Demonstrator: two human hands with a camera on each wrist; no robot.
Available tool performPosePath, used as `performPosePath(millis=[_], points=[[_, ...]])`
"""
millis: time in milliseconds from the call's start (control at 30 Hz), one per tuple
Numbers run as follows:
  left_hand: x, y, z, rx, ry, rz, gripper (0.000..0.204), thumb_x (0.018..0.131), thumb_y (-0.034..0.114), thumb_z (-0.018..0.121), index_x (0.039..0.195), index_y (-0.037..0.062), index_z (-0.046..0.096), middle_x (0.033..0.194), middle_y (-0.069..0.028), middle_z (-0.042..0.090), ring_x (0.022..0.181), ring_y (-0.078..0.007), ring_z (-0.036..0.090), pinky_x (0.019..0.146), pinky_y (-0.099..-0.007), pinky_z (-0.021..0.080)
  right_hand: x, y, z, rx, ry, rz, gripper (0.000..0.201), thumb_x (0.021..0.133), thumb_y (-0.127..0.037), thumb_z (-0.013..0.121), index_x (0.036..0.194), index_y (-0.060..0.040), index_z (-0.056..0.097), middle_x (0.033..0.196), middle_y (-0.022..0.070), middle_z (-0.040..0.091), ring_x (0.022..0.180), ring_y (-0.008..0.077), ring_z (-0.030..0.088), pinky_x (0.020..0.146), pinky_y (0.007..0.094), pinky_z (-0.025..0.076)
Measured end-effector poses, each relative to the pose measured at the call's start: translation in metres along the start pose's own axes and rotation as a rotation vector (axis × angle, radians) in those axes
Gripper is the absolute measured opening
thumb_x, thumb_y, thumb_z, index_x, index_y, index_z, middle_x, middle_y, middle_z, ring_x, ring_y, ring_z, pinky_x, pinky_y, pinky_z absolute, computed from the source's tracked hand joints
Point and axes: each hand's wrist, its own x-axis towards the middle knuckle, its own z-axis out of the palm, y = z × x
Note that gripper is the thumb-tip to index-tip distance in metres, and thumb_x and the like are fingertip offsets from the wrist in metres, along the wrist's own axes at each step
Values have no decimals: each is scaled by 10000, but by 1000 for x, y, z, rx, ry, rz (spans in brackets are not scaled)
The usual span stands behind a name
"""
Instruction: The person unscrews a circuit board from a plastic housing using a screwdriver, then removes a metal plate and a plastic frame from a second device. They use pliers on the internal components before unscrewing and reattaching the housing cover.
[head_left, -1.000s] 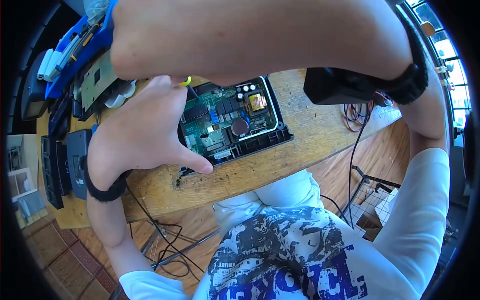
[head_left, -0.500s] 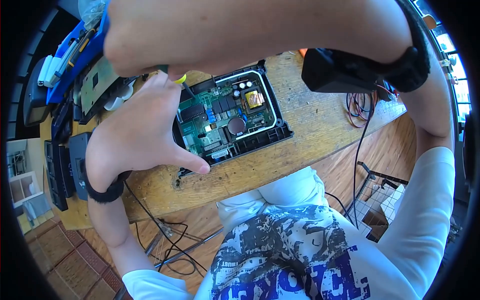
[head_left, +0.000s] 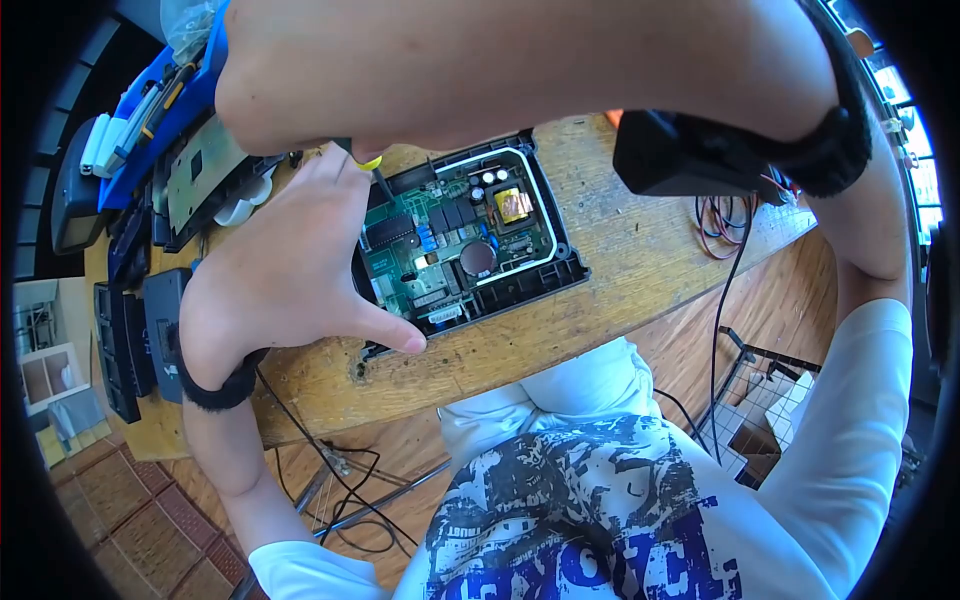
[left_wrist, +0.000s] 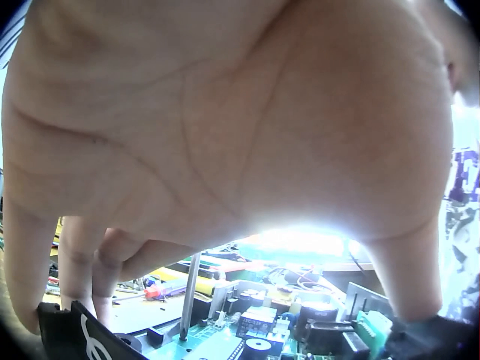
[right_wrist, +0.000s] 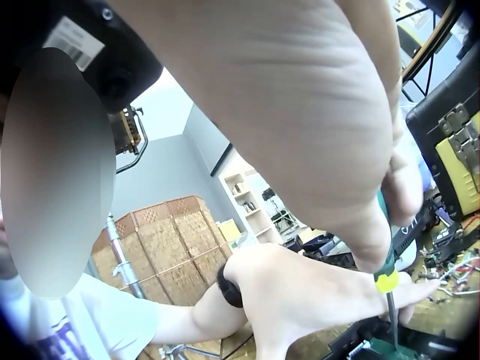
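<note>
With left hand point(head_left: 285, 265), fingers and thumb spread nearly straight, spans black casing point(head_left: 572, 268), touches its rim. With right hand point(right_wrist: 322, 135), fingers curled closed, grips green-and-yellow screwdriver point(right_wrist: 386, 281), pointing down to circuit board point(head_left: 398, 265). Likely stiff, rather light, but fragile on board side (maybe easy to damage by slip); better held by casing rim. Lies on wooden table point(head_left: 630, 250). Looks green inside, crowded with brown disc point(head_left: 478, 260) and yellow-wrapped block point(head_left: 513, 206).

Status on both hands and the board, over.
Right hand grips screwdriver, shaft down at circuit board. Left hand spans black housing. Right forearm partly blocks head view.
</note>
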Motion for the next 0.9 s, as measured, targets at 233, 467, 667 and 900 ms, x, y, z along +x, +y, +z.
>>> performPosePath(millis=[233,467,667,900], points=[[-2,-8,8,-22,117,165,1331,574,527,1048,1572,-93,424,1430,-283,620,1371,-438,576,1165,-463,456,9,-4,15,47,16,-6,258,828,-91,832,1006,59,723,873,198,733,885,382,748,825,406,607],[-4,-9,8,55,140,177,1333,574,594,1025,1557,-99,450,1448,-308,605,1334,-465,592,1158,-467,460,3,-9,-2,8,63,24,258,821,-93,838,1000,51,722,869,191,731,885,383,746,822,409,606],[1,-2,-3,22,-203,-184,1230,575,642,1002,1448,-106,567,1384,-307,644,1285,-484,588,1132,-471,472,16,-8,6,13,74,5,258,814,-94,843,995,45,721,867,185,730,885,383,745,820,412,605],[-3,-10,8,-89,114,142,1125,587,537,1018,1466,-17,586,1392,-248,654,1340,-443,575,1153,-478,449,20,-11,16,43,93,6,259,807,-95,849,989,37,721,863,178,728,884,384,743,817,415,604]])
